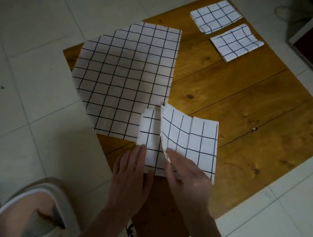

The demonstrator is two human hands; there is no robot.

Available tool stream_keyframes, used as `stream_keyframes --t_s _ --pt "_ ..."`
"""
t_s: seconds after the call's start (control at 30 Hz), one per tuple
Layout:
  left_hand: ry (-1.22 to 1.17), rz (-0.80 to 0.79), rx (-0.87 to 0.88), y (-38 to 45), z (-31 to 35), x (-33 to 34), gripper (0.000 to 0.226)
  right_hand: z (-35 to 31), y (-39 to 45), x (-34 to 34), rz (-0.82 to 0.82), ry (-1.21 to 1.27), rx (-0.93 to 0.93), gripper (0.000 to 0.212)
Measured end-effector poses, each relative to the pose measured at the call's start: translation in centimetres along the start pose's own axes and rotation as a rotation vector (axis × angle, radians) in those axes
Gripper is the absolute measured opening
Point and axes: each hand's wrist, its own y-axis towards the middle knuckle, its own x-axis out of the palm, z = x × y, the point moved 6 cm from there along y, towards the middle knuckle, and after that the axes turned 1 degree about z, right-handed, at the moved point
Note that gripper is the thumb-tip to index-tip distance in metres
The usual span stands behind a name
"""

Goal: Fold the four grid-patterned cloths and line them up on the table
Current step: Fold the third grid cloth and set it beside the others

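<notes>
Cloths with the black grid were what the person was working through, and the one in hand [188,141] lay at the near edge of the low wooden table [249,108], partly folded. Nearest me, the left hand [133,166] lay flat with straight fingers on the cloth's narrow left strip, seemingly to keep the lower layer from sliding. Beside it, the right hand [186,177] had its fingertips [169,152] on the edge of the upper flap, which stood lifted and curved; whether they pinched that edge or only pressed it I could not tell, but the flap looked ready to be brought over for the next fold. Just behind, touching the far-left corner of that piece, a fourth cloth [125,76] lay spread open, hanging a little past the table's left edge, apparently waiting its turn. Well apart, at the far right corner, two folded cloths [216,16] sat side by side with a narrow gap between them, their edges roughly parallel, as if starting the row. By my reckoning the job stood about halfway. A pale tub [32,211] stood on the tiled floor at the near left.
</notes>
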Motion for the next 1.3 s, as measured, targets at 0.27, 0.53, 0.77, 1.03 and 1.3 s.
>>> stream_keyframes --t_s 0.27,0.53,0.77,1.03,1.3 --pt "-0.115 0.061 0.041 -0.2 -0.9 0.0 0.063 -0.8 -1.4 4.1 -0.197 -0.078 -0.078 0.026" --pt "-0.087 0.120 0.112 -0.7 -1.3 0.1 0.053 -1.1 -2.3 5.7 -0.251 -0.060 -0.068 0.036" --pt "-0.050 0.178 0.080 -1.4 -1.9 -0.8 0.054 -0.4 -3.5 6.5 -0.420 0.021 0.037 0.054" --pt "-0.007 0.013 0.209 -2.7 -0.5 0.6 0.050 0.6 -2.4 4.6 -0.440 0.044 0.051 0.049" --pt "0.096 -0.051 0.176 -2.7 -1.3 0.8 0.055 8.1 0.8 -1.4 -0.508 -0.202 -0.109 0.051"
